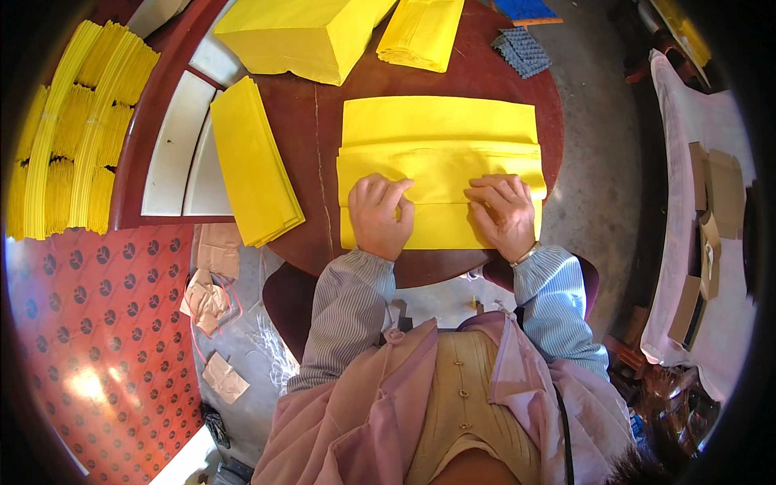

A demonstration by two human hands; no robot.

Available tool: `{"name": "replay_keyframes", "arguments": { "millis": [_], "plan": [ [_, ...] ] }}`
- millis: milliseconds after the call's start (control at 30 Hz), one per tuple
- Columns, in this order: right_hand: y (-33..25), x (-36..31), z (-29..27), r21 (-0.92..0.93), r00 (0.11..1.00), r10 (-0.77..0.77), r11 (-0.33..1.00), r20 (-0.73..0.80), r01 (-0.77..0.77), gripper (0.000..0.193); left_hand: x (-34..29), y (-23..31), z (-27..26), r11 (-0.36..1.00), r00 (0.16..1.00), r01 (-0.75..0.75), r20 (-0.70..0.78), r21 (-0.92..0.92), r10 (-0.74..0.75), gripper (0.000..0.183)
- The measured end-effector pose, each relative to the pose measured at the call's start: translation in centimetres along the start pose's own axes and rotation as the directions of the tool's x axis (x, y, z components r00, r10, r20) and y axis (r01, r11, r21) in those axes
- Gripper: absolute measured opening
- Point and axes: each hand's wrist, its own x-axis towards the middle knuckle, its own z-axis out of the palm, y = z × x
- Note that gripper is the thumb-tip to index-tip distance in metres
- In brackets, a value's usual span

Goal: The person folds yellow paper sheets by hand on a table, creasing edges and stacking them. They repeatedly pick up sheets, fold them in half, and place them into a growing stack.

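Note:
In front of me on a round dark red table (440,85) lies a wide piece of yellow paper (440,121), folded across in layers, with the creases running left to right. My left hand (381,214) rests on its left part, fingers curled over the folded layer and thumb bent inward. On the right part my right hand (505,212) does much the same, its fingers bent onto the fold. Both hands look closed on the paper; the fingertips are partly hidden. A flat folded yellow stack (252,166) lies to the left of my left hand.
At the table's far side are a large boxy yellow paper piece (283,36) and a folded yellow bundle (420,32). A grey textured pad (521,52) lies at the far right edge. Bundled yellow stacks (77,129) stand far left. Cardboard pieces (723,194) lie on a cloth-covered table at right.

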Motion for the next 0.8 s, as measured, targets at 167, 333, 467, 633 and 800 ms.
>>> {"name": "replay_keyframes", "arguments": {
  "millis": [167, 333, 467, 633, 800],
  "plan": [
    [0.3, -0.7, -1.3, -0.004, 0.998, 0.062, 0.998, 0.002, -0.062, 0.010, -0.2, 0.2, -0.1, 0.999, 0.999, 0.028, -0.027, 0.022, -0.027, 0.012],
    [-1.7, 1.5, 0.8, -0.024, 0.999, 0.032, 0.999, -0.010, -0.033, 0.011, -0.2, 0.4, -0.1, 0.999, 1.000, 0.007, 0.005, 0.046, -0.007, 0.017],
    [-3.1, 2.9, 3.3, -0.003, 0.995, -0.083, 0.997, -0.050, 0.083, 0.016, 0.3, 0.4, 0.1, 0.998, 0.999, -0.027, -0.037, 0.055, 0.029, 0.022],
    [-2.7, 0.9, 1.6, 0.005, 0.999, -0.019, 1.000, 0.039, 0.019, 0.017, -0.1, -0.1, 0.2, 0.998, 0.999, -0.044, -0.027, 0.053, 0.045, 0.028],
    [-1.3, -0.8, -0.6, 0.005, 0.997, 0.058, 0.998, 0.043, -0.059, 0.011, -0.6, -0.2, 0.1, 0.998, 1.000, 0.015, -0.019, 0.067, -0.014, 0.028]
  ]
}}
